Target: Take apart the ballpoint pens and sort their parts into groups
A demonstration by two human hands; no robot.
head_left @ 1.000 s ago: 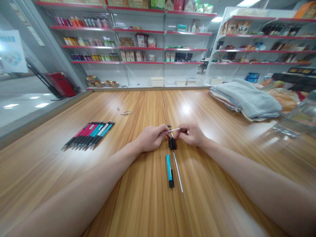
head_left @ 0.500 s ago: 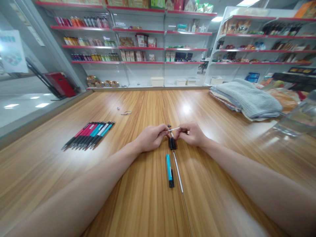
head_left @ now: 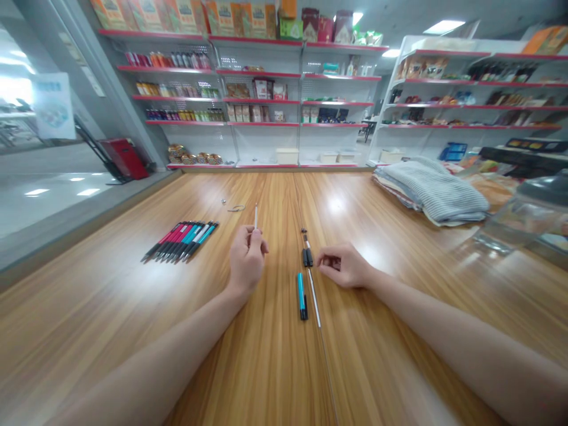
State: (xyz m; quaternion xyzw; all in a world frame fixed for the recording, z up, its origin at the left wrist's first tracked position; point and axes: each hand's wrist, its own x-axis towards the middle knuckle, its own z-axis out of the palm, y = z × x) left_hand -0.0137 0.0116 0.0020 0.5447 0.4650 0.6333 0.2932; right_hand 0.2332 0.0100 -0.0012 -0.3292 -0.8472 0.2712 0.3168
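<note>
My left hand (head_left: 248,257) is closed around a thin white pen refill (head_left: 256,216), which stands up out of the fist. My right hand (head_left: 344,264) rests to the right of two black pen grips (head_left: 307,257), its fingers curled in; whatever they may hold is hidden. Just beyond the grips lie small dark pen parts (head_left: 304,232). A blue pen barrel (head_left: 301,293) with a black clip end lies nearer to me, and beside it a second white refill (head_left: 315,300) lies along the table seam.
Several pens (head_left: 181,241), red, blue and white with black grips, lie in a row at left. Behind them are a looped strip (head_left: 236,208) and a tiny metal bit (head_left: 223,201). Folded cloths (head_left: 432,189) and a clear container (head_left: 523,207) sit at right; stocked shelves (head_left: 261,124) stand behind.
The white refill was held between both hands over the grips. Now my left hand has carried it leftward and turned it upright, while my right hand has let go and dropped slightly.
</note>
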